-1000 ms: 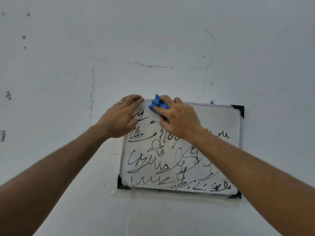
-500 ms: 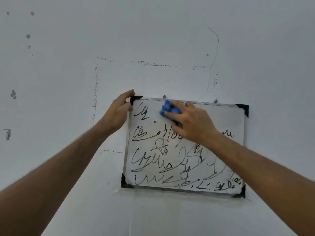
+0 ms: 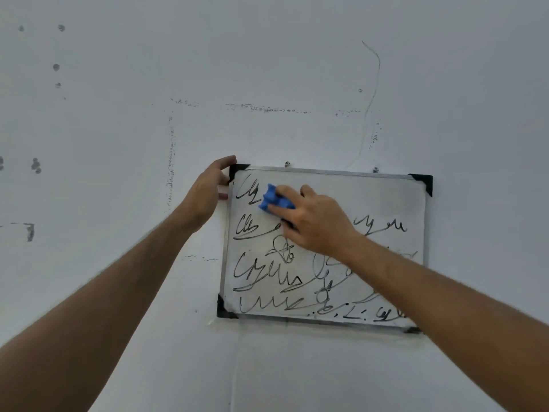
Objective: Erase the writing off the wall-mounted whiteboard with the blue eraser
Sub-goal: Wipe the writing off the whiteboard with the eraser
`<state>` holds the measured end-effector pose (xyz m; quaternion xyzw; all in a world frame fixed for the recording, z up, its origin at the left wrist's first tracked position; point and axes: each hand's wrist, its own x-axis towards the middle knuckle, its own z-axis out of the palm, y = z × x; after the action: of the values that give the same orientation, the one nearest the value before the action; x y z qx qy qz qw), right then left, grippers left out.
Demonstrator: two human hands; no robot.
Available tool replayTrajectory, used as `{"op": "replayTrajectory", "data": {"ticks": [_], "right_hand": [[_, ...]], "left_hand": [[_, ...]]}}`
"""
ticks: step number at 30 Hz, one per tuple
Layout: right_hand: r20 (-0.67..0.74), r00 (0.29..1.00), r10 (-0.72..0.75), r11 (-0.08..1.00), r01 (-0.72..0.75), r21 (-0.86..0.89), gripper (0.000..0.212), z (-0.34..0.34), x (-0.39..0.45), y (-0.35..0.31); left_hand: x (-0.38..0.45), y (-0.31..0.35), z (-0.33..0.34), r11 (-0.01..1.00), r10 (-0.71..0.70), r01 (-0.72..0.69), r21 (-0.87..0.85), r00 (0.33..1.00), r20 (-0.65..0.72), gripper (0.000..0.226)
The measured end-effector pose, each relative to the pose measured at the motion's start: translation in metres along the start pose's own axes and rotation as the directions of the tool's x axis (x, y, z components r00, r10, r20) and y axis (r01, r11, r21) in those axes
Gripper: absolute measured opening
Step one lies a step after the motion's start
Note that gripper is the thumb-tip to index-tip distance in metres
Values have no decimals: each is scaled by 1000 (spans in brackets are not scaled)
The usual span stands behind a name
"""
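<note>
A small whiteboard point(image 3: 386, 203) with a metal frame and black corner caps hangs on the wall. Black scribbled writing point(image 3: 264, 272) covers its left side and lower rows; the upper right area is wiped clean. My right hand point(image 3: 315, 221) presses the blue eraser point(image 3: 274, 200) flat against the board near the upper left, just right of the top-left scribble. My left hand point(image 3: 208, 191) grips the board's top-left corner, fingers on the frame edge. My right forearm hides part of the writing at the lower right.
The wall point(image 3: 267, 69) around the board is pale, with scuff marks, small holes and a thin pencil line point(image 3: 372, 93) above the board's right half. Two small hooks point(image 3: 287, 164) hold the top edge.
My left hand slid off the board's face to its top-left corner. My right hand with the eraser swept right along the top, then came back left and slightly down.
</note>
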<state>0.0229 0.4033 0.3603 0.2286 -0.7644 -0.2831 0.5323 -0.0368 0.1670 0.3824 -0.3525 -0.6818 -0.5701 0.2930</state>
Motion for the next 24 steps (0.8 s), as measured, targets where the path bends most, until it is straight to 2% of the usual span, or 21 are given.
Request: {"op": "replayTrajectory", "data": {"ticks": [1,4,5,6,9,10,13,14,18,19,22,24], "right_hand": [[0,1000,-1,1000,1,-10,45,-4,-1,8],[-39,968,248,968,-246,49,43,-13,15,11],[-38,960,276,960,-273,59,43,-11,21,3],[-37,970,240,970,-238,44,45,-6,23,-5],[14,1000,-9,1000,9,-13,46,-3,12,-7],[10,1000,-6,1000,6,-12,45,-6,12,0],[-43,970,241,969,-238,63,42,-14,30,1],[-43,964,262,964,-258,67,43,-11,36,-7],[-2,1000,-15,1000,15,6,47,0,24,-14],[-2,1000,-17,1000,17,3,46,-4,23,-6],[-15,984,179,983,-178,48,45,-11,39,0],[-3,990,144,989,-143,33,46,-4,41,-13]], "left_hand": [[0,1,0,1000,-13,13,-12,1000,-8,50],[-2,4,3,999,-23,23,-31,1000,-19,51],[-3,5,5,999,-24,23,-35,999,-25,51],[-4,6,6,999,-28,26,-40,999,-34,49],[-4,5,3,997,-37,35,-74,999,-32,46],[-4,5,2,995,-41,39,-92,999,-23,46],[-5,6,0,987,-57,53,-155,998,-24,46],[-6,6,0,985,-58,52,-165,998,-32,47],[-5,-2,0,988,-43,39,-146,999,-29,57],[-4,-3,-1,988,-48,44,-149,999,-24,58],[0,-4,-2,985,-60,54,-164,998,-34,58],[0,-5,0,984,-56,47,-173,997,-44,58]]}}
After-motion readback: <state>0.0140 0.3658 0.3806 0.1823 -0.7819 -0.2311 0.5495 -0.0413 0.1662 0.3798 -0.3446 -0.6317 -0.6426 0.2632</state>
